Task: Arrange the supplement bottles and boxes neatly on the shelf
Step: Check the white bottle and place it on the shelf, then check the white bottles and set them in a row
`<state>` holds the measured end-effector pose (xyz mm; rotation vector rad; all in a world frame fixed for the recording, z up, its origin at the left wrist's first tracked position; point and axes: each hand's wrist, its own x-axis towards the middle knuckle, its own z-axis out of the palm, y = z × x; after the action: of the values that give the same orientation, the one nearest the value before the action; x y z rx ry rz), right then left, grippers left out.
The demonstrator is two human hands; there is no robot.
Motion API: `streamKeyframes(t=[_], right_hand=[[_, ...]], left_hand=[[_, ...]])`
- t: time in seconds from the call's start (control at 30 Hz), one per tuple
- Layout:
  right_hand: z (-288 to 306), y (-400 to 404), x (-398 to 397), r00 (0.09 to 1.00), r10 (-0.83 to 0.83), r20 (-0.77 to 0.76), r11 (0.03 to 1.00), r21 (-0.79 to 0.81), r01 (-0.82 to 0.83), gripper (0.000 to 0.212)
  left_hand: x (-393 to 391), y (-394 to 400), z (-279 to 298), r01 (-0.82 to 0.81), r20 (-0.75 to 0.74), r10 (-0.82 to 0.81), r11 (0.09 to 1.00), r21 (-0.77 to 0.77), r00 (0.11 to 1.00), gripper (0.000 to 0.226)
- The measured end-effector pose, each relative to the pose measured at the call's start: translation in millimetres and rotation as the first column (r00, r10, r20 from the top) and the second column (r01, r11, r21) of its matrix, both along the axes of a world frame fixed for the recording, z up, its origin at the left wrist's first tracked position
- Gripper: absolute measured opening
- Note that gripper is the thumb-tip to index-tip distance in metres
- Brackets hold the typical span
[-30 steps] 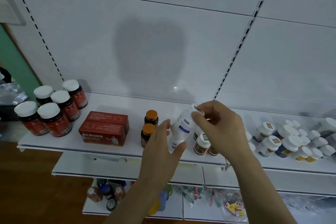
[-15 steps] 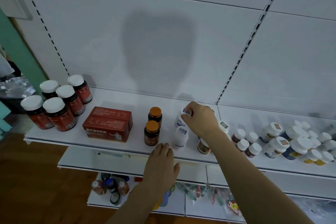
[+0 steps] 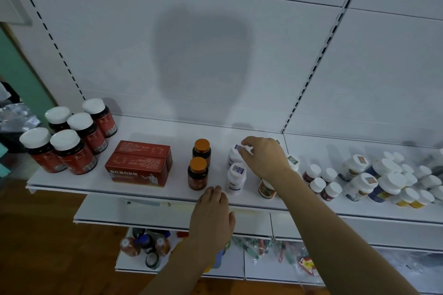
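Two white bottles stand one behind the other on the white shelf [image 3: 148, 190]. My right hand [image 3: 265, 159] reaches over from the right, and its fingertips pinch the cap of the rear white bottle [image 3: 232, 157]. The front white bottle [image 3: 236, 179] stands free. My left hand [image 3: 213, 214] lies flat, with its fingertips on the shelf's front edge just left of that bottle. To the left stand two amber bottles with orange caps [image 3: 198, 173], one behind the other. Two red boxes [image 3: 139, 163] lie side by side further left.
Several large dark bottles with white caps [image 3: 66, 142] are grouped at the shelf's left end. A crowd of small white-capped bottles [image 3: 383, 179] fills the right section. A brown-labelled bottle [image 3: 265, 189] stands under my right wrist. Lower shelves hold more bottles [image 3: 143, 245] and packets.
A second ago both hands held a white bottle above the shelf. It now stands upright on the shelf; my left hand has let go and dropped to the front edge.
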<state>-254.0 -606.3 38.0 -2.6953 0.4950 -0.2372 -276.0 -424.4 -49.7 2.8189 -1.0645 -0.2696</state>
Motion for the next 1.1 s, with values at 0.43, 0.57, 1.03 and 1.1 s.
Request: streamKeyframes(t=[0.43,0.57,1.03,1.1], right_hand=[[-33,-17,-102,0.948,-0.024,0.318,0.953,-0.279,0.118,0.016],[-44,-17,-107,0.964,-0.039,0.263,0.955,-0.275,0.113,0.019],[-15,-32,-120,0.874,-0.021,0.485,1.000,-0.002,0.025,0.014],[3,-31,-132,0.870,-0.126,0.477,0.981,0.189,0.039,0.012]], left_hand=[[-8,-2,-9,0.005,0.024,-0.005,0.999,0.034,1.000,0.071],[-13,0,-9,0.010,0.001,-0.010,1.000,0.030,1.000,0.071],[-67,-43,39,-0.364,-0.191,0.310,0.811,-0.458,0.931,0.033],[-73,-53,55,-0.513,-0.465,0.262,0.642,-0.570,0.846,0.031]])
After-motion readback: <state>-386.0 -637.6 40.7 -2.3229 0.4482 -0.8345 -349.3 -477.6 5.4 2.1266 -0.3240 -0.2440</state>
